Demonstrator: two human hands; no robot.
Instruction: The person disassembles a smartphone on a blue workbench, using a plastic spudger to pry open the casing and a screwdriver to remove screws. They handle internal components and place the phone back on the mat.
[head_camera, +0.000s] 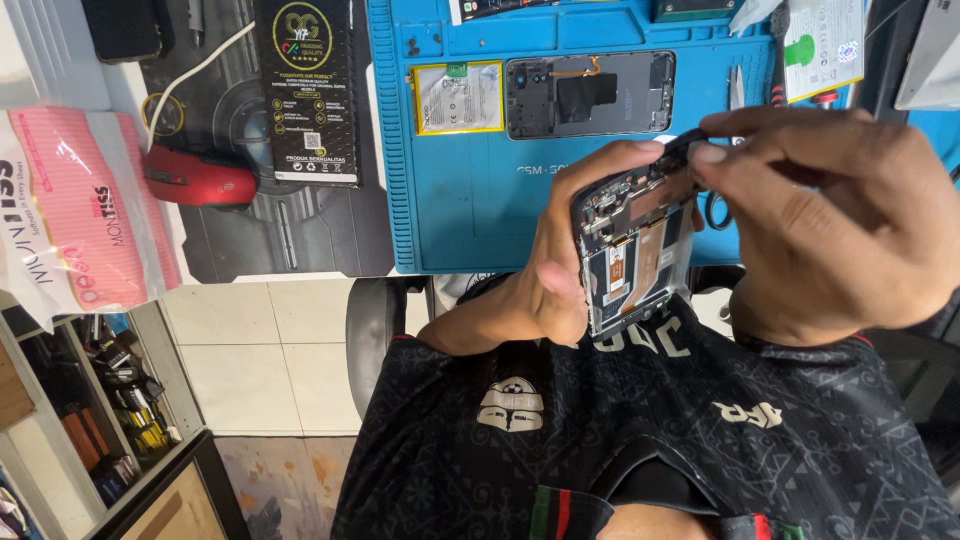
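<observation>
Gripping opened phone (635, 250) edges, left hand (560, 265); right hand (820, 225) at top.

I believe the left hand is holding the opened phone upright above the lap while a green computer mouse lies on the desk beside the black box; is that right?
Not quite: the head view shows the computer mouse is red, not green. The rest holds: the left hand holds the opened phone upright above the lap, and the mouse lies on the desk beside the black box.
</observation>
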